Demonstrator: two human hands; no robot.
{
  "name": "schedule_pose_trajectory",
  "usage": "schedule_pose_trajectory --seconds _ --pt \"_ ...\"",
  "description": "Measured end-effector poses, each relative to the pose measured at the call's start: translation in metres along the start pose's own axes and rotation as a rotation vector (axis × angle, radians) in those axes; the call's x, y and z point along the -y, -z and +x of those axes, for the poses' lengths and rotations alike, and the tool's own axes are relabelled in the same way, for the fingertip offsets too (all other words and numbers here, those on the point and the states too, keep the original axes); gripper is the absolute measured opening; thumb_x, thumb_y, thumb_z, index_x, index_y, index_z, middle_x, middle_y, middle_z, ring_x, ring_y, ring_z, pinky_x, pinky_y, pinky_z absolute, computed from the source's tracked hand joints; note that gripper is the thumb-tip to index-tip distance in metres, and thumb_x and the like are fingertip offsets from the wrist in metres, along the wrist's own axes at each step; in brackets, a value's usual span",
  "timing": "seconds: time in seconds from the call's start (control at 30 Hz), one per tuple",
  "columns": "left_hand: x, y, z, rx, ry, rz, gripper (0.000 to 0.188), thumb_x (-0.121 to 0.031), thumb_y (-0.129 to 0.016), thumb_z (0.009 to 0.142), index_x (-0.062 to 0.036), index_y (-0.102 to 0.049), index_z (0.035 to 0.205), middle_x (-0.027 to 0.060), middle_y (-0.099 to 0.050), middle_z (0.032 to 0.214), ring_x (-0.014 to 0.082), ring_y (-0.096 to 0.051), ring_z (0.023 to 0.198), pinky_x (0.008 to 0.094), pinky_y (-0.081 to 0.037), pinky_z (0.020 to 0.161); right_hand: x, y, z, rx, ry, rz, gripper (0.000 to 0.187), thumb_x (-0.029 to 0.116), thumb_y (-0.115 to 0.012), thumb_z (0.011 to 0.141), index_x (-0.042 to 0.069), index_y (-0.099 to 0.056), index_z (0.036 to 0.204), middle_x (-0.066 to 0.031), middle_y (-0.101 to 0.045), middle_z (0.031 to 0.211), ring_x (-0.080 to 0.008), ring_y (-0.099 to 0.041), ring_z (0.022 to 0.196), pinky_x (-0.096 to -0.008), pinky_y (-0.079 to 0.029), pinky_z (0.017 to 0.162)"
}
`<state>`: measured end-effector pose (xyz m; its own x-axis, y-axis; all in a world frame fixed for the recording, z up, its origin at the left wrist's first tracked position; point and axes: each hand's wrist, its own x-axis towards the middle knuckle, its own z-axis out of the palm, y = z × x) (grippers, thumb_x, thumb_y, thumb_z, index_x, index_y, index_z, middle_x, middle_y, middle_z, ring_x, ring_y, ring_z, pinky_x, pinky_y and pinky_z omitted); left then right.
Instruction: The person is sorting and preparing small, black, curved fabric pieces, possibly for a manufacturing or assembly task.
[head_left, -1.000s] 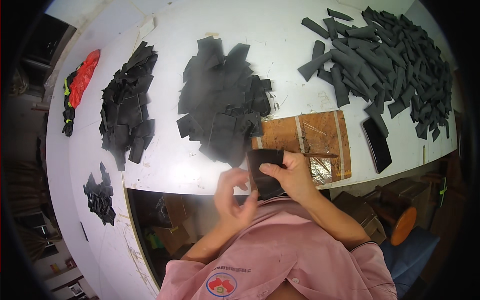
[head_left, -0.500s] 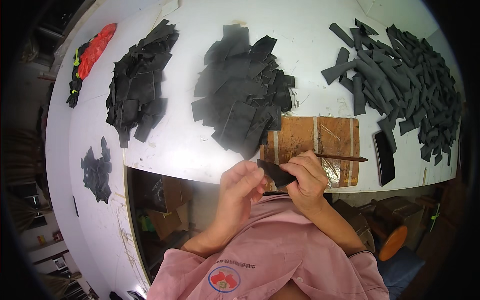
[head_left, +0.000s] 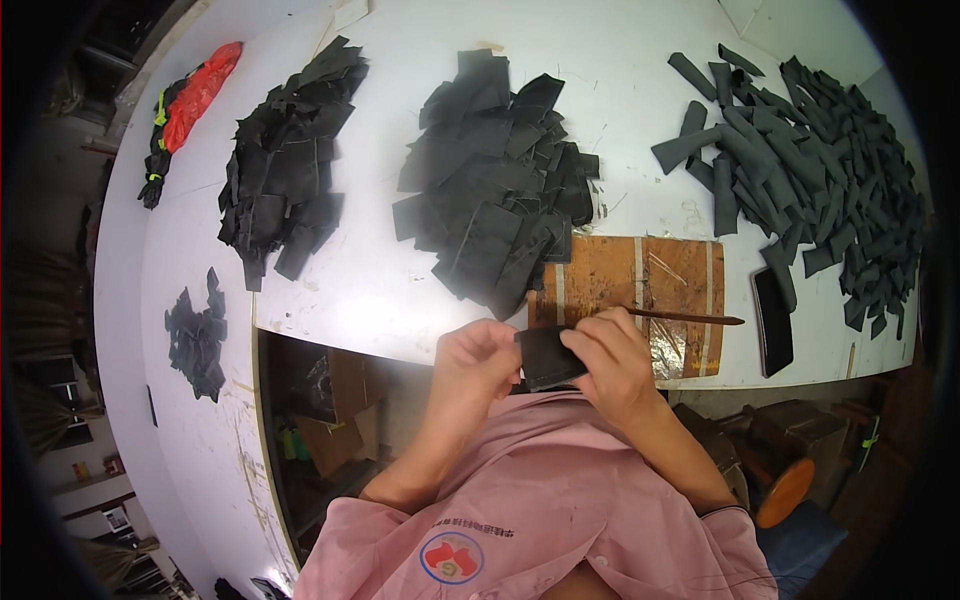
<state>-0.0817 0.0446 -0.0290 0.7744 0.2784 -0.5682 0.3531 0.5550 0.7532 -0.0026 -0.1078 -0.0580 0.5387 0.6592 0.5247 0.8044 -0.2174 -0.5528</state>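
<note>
Black fabric piece [head_left: 553, 360] sits just below frame centre; left hand [head_left: 478, 362] pinches its left edge, right hand [head_left: 615, 362] holds its right side in a closed grip; even, light tension should keep it flat.

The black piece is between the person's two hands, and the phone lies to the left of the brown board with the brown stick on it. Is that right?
Not quite: the head view shows the phone to the right of the brown board with the brown stick. The black piece is between the left hand and right hand.
</note>
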Motion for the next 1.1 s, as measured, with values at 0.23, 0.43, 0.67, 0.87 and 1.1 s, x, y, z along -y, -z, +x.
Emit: schedule_pose_trajectory --seconds 0.23,0.43,0.67,0.87,1.1 --pt "0.016 -0.019 -0.012 -0.057 -0.716 0.678 0.009 0.002 -0.059 0.074 0.0017 -0.057 0.083 0.0069 -0.056 0.070 0.0090 -0.053 0.057 0.0210 -0.042 0.048 0.024 0.004 0.007 -0.064 -0.445 0.454 0.016 0.000 -0.065 0.066 -0.001 -0.058 0.081 -0.0079 -0.053 0.075 -0.0220 -0.052 0.064 -0.0294 -0.043 0.056" --pt "0.024 -0.024 -0.005 -0.285 -0.804 0.635 0.010 0.003 -0.058 0.075 0.0015 -0.057 0.085 0.0039 -0.058 0.072 0.0070 -0.051 0.052 0.0196 -0.040 0.044 0.024 -0.011 0.017 -0.063 -0.201 0.047 0.016 -0.005 -0.061 0.063 -0.001 -0.056 0.077 -0.0106 -0.049 0.072 -0.0270 -0.050 0.065 -0.0339 -0.042 0.054" --pt "-0.002 0.000 0.000 0.289 -0.015 -0.555 0.023 0.008 -0.055 0.074 0.0005 -0.052 0.096 -0.0013 -0.053 0.073 -0.0006 -0.039 0.048 0.0148 -0.029 0.040 0.012 -0.010 0.010 -0.020 -0.651 0.608 0.012 0.000 -0.067 0.065 -0.001 -0.055 0.067 -0.0021 -0.049 0.062 -0.0060 -0.043 0.049 -0.0203 -0.032 0.043" --pt "0.018 -0.021 0.006 -0.272 -0.800 0.559 0.020 0.008 -0.051 0.072 0.0004 -0.054 0.091 0.0050 -0.054 0.077 0.0028 -0.046 0.052 0.0163 -0.035 0.043 0.022 -0.010 0.009 -0.069 -1.125 1.767 0.008 0.005 -0.057 0.078 0.000 -0.054 0.073 0.0002 -0.049 0.063 -0.0071 -0.042 0.052 -0.0199 -0.034 0.050" --pt "0.013 -0.010 0.004 0.131 -0.387 0.031 0.029 0.010 -0.049 0.072 0.0008 -0.051 0.100 0.0044 -0.059 0.082 0.0013 -0.044 0.049 0.0159 -0.031 0.041 0.018 -0.006 0.001 -0.061 -1.026 1.402 0.009 0.011 -0.057 0.081 0.005 -0.054 0.076 0.0022 -0.048 0.069 -0.0043 -0.043 0.056 -0.0180 -0.037 0.050"
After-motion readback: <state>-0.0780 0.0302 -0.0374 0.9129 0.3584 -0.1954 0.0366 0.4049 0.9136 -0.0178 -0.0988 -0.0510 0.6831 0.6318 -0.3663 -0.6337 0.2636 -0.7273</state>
